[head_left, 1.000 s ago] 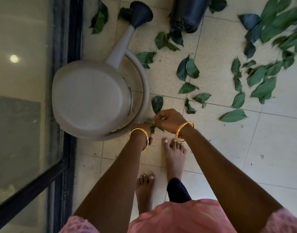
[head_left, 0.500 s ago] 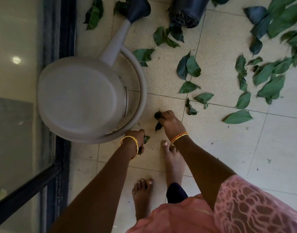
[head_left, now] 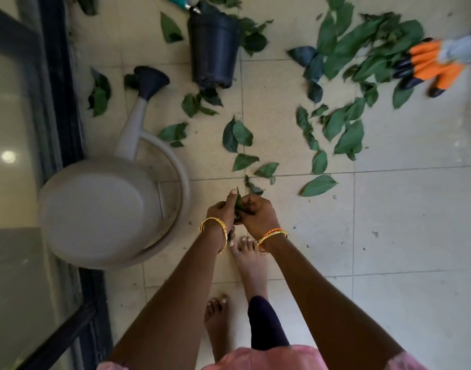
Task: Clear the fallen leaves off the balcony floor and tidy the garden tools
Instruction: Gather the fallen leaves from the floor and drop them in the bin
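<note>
At frame centre, just above my bare toes, my left hand point(head_left: 220, 212) and right hand point(head_left: 258, 213) meet, both curled round the same small bunch of picked leaves point(head_left: 238, 202), thumb of the left pressed up along a leaf edge; more green shows under my left wrist, can't tell how much is in that fist. Gold bangle on each wrist. Left of the hands, the grey watering can point(head_left: 103, 212) lies tipped on its side on the tiled floor point(head_left: 405, 276), its base facing the camera, spout running to upper centre-left with the dark rose point(head_left: 151, 82) at its end, handle loop curving near my left hand but not touching. Upper centre, a black plastic pot point(head_left: 214, 53) lies on its side. Loose leaves point(head_left: 343, 129) are scattered across the upper half of the frame, thickest upper right, the nearest ones just above my knuckles. Upper right edge, orange-and-dark gardening gloves point(head_left: 431, 64) rest on the leaf pile, blurred. Top centre, a teal-handled tool point(head_left: 185, 2), mostly cut off. Far left, a dark-framed glass door point(head_left: 20, 129).
</note>
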Demonstrator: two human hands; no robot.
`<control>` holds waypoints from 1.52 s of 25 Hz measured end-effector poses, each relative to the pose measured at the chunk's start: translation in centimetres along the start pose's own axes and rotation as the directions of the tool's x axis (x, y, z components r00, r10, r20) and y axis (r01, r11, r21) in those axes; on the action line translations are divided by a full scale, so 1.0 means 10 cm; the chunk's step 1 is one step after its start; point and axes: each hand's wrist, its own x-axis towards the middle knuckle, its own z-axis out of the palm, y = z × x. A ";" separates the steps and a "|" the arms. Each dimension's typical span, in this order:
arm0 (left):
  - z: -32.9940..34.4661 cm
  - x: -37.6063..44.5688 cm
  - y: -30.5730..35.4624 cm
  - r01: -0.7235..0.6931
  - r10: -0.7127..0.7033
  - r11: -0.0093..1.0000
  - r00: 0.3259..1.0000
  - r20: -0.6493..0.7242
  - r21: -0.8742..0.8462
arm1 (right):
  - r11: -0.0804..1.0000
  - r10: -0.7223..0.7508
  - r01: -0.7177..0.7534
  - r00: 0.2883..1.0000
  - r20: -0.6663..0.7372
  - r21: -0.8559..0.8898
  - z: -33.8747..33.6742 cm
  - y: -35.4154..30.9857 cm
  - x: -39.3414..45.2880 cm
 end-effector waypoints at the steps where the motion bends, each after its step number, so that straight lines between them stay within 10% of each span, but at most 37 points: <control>1: 0.05 -0.02 0.06 0.014 -0.014 1.000 1.000 -0.023 0.006 | 0.998 0.029 -0.032 0.998 0.057 0.050 -0.07 -0.04 -0.01; 5: 0.11 -0.01 0.34 0.045 -0.045 0.999 0.996 -0.077 0.006 | 0.978 0.015 0.005 0.995 -0.095 0.208 -0.35 -0.15 0.07; 9: 0.13 0.17 0.51 0.123 -0.124 0.992 0.992 0.025 0.033 | 0.789 -0.176 0.133 0.984 -0.013 -0.599 -0.60 0.02 0.49; 12: 0.14 0.42 0.55 0.125 -0.128 0.986 0.992 0.023 0.111 | 0.658 -0.124 0.110 0.992 0.037 -0.745 -0.52 0.18 0.78; 23: 0.18 0.66 0.54 0.120 -0.135 0.953 0.990 0.036 0.279 | 0.920 -0.219 0.086 0.921 -0.322 -0.381 -0.21 0.45 0.84; 38: 0.12 0.37 0.82 0.008 -0.015 0.925 1.000 0.016 0.380 | 0.987 -0.032 0.010 0.990 -0.135 -0.160 -0.10 -0.40 0.36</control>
